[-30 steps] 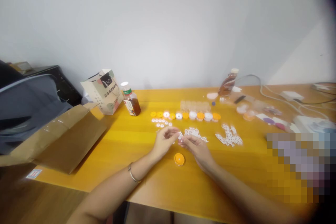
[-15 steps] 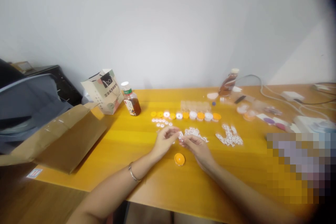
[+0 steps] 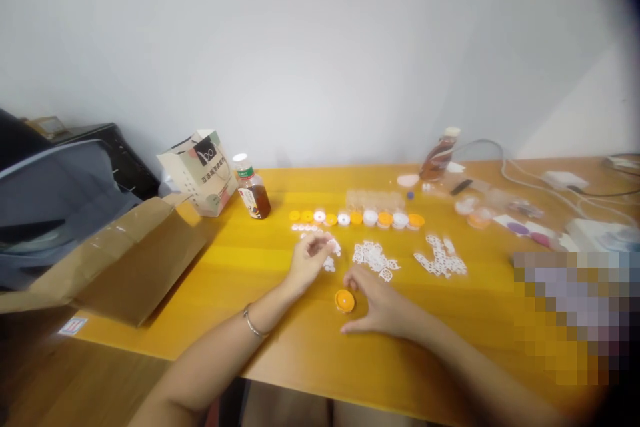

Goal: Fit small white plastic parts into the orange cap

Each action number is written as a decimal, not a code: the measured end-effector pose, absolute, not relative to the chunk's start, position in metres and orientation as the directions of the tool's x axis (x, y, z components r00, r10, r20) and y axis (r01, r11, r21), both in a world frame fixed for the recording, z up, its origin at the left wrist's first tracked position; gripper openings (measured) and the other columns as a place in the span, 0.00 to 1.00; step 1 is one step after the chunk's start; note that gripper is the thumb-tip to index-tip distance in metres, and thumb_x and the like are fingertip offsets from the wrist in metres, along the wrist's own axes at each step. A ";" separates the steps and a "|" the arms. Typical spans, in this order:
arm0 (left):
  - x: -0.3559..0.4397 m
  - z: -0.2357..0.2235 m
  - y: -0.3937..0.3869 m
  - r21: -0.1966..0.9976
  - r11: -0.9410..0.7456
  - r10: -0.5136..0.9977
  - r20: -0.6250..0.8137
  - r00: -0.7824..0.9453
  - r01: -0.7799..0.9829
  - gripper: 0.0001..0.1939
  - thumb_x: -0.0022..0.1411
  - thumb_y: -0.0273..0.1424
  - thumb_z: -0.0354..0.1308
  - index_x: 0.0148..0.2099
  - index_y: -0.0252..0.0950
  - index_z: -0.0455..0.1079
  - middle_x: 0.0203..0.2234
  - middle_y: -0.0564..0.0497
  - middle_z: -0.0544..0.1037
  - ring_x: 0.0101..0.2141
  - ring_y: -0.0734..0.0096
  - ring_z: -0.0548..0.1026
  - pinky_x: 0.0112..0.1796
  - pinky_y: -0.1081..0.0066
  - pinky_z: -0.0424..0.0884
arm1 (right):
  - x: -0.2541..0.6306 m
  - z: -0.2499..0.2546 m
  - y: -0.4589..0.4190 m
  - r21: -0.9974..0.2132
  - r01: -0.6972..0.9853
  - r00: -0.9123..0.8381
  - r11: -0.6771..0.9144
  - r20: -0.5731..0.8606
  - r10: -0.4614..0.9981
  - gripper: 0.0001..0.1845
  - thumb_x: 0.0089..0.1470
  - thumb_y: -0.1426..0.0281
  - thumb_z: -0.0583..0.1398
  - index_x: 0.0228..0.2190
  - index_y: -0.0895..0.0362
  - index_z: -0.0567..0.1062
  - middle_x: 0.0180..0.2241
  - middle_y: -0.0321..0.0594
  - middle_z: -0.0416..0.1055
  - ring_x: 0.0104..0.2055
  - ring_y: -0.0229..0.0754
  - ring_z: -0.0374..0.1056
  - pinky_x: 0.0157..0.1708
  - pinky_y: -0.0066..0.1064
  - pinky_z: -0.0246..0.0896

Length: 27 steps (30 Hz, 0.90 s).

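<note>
My left hand [image 3: 309, 260] pinches a small white perforated piece [image 3: 335, 248] between thumb and fingertips, above the table. My right hand [image 3: 383, 305] is open, thumb and index finger spread on either side of a round orange cap-like piece [image 3: 345, 301] with a pale centre. Whether the fingers touch it I cannot tell. Small white pieces [image 3: 329, 265] lie just beyond my left hand. A pile of white perforated pieces [image 3: 373, 255] sits past my right hand, with a second group [image 3: 440, 258] farther right.
A row of orange and white round caps [image 3: 370, 218] runs across the table [image 3: 225, 307], with a clear tray [image 3: 375, 200] behind it. Two bottles of brown liquid [image 3: 256, 199] [image 3: 439, 159] stand at the back. Left are a paper bag [image 3: 213, 180] and cardboard box [image 3: 125, 267]; right, white cables [image 3: 530, 177].
My right hand has let go of the white piece and moved down, spreading around the orange piece. My left hand keeps the white piece and has shifted slightly left.
</note>
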State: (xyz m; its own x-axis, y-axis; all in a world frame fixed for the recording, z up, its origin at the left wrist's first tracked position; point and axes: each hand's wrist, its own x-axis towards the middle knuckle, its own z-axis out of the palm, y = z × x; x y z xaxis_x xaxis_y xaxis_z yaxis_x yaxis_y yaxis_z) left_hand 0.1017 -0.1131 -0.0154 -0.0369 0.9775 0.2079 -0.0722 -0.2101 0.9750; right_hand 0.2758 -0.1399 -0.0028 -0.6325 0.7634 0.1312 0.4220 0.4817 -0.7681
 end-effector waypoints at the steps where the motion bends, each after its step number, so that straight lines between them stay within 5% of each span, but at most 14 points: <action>1: 0.101 -0.014 -0.114 0.973 -0.222 0.975 0.221 -0.019 -0.060 0.11 0.50 0.34 0.59 0.35 0.33 0.67 0.27 0.52 0.71 0.27 0.77 0.70 0.28 0.78 0.65 | 0.276 -0.004 -0.140 -0.742 0.437 -0.656 0.509 0.124 0.744 0.21 0.31 0.64 0.67 0.29 0.53 0.64 0.29 0.34 0.62 0.30 0.40 0.59 0.31 0.29 0.55; 8: 0.095 -0.016 -0.112 0.967 -0.248 0.944 0.229 0.237 0.051 0.11 0.52 0.34 0.57 0.35 0.31 0.65 0.26 0.50 0.70 0.27 0.77 0.68 0.28 0.77 0.65 | 0.275 -0.018 -0.132 -0.686 0.529 -0.638 0.499 0.066 0.767 0.07 0.43 0.69 0.58 0.27 0.55 0.63 0.22 0.30 0.58 0.23 0.34 0.55 0.23 0.25 0.49; 17: 0.095 -0.020 -0.117 0.860 -0.412 0.857 0.253 0.449 0.301 0.08 0.54 0.33 0.55 0.33 0.31 0.66 0.27 0.50 0.70 0.29 0.76 0.68 0.31 0.76 0.64 | 0.275 -0.029 -0.121 -0.737 0.540 -0.537 0.406 0.069 0.841 0.08 0.41 0.68 0.58 0.25 0.55 0.62 0.18 0.27 0.57 0.20 0.33 0.54 0.21 0.25 0.49; 27: 0.096 -0.016 -0.119 0.777 -0.502 0.815 0.279 0.508 0.380 0.06 0.55 0.31 0.53 0.32 0.32 0.66 0.28 0.50 0.70 0.31 0.74 0.68 0.34 0.74 0.64 | 0.274 -0.031 -0.119 -0.760 0.538 -0.516 0.365 0.045 0.855 0.09 0.40 0.68 0.59 0.24 0.55 0.62 0.18 0.28 0.59 0.19 0.33 0.55 0.20 0.24 0.50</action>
